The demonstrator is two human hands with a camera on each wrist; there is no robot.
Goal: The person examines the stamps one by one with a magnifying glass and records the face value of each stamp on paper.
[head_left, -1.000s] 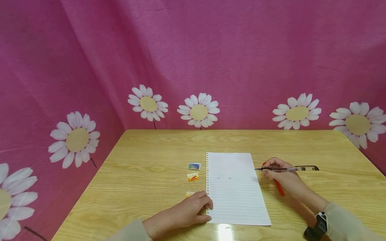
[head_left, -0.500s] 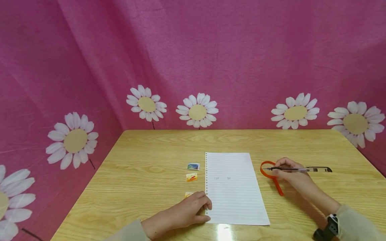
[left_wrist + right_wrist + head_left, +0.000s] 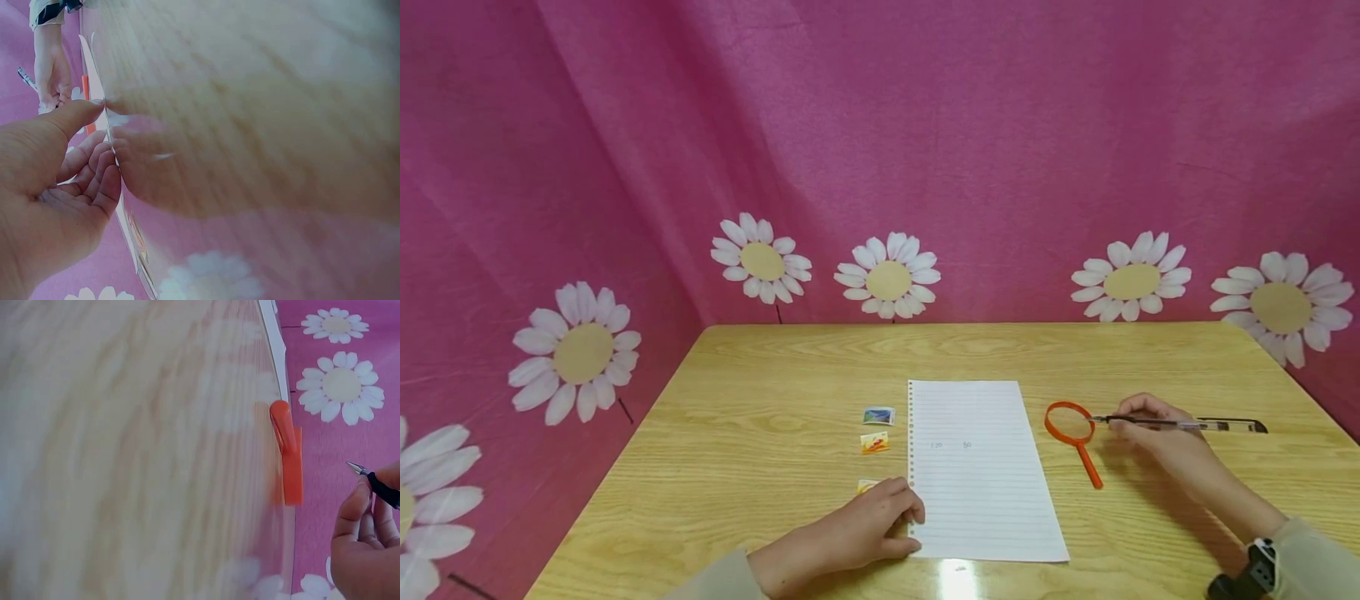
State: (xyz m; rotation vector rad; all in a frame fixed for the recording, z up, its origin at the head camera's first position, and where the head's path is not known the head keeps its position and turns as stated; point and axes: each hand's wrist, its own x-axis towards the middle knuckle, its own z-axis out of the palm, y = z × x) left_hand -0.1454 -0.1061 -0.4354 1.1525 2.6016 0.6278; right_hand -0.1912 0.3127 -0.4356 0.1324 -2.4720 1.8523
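Observation:
My left hand (image 3: 868, 529) rests at the near left edge of a sheet of lined paper (image 3: 985, 492), thumb and fingertips touching down in the left wrist view. The paper bears two small handwritten numbers, 120 and 80. My right hand (image 3: 1165, 437) pinches a clear-barrelled pen (image 3: 1217, 425), dark grip and metal tip pointing left. Below the pen tip on the table lies a red magnifying glass (image 3: 1088, 464), handle towards me; it appears edge-on in the right wrist view. Left of the paper are a blue stamp (image 3: 878, 416), a yellow stamp (image 3: 874, 442) and another yellowish stamp (image 3: 867, 485), partly hidden by my left hand.
A light wooden table (image 3: 760, 400) carries everything, its far edge against a pink curtain (image 3: 985, 150) printed with white flowers. A dark device (image 3: 1247, 575) is strapped to my right wrist.
My right hand has moved right with the pen, from beside the paper to past the magnifying glass, whose ring is now uncovered. My left hand has stayed on the paper's edge.

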